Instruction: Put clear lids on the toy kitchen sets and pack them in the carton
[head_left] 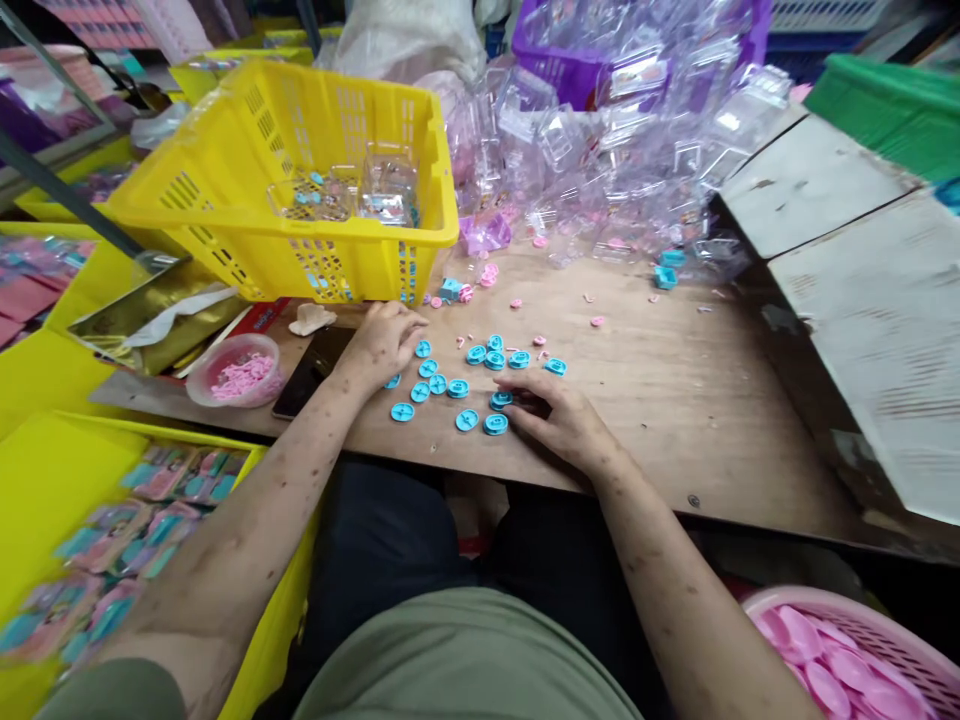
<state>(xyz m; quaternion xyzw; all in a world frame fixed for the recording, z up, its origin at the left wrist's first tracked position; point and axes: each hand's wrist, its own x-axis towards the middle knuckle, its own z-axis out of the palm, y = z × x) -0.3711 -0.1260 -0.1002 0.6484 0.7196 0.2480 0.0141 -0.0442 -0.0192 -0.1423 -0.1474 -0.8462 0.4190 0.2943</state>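
Observation:
Several small round turquoise plastic pieces (pixel 466 419) lie scattered on the wooden table between my hands. Some are flat discs with a cross mark, while others look thicker. My left hand (pixel 384 345) rests at the left of the group, fingers loosely bent and apart, beside a turquoise disc (pixel 423 348); its palm side is hidden. At the right side of the group, my right hand (pixel 559 415) has thumb and forefinger around the edge of a thicker turquoise piece (pixel 500 400), low over the table. Another thick piece (pixel 495 425) lies just below the thumb.
A yellow basket (pixel 315 250) holding clear cases stands behind my left hand. A phone (pixel 315 372) and a tub (pixel 199 385) of pink bits lie left. Clear plastic boxes (pixel 577 170) pile up behind. A white-topped box (pixel 862 270) borders the right, above a pink basket (pixel 780 600).

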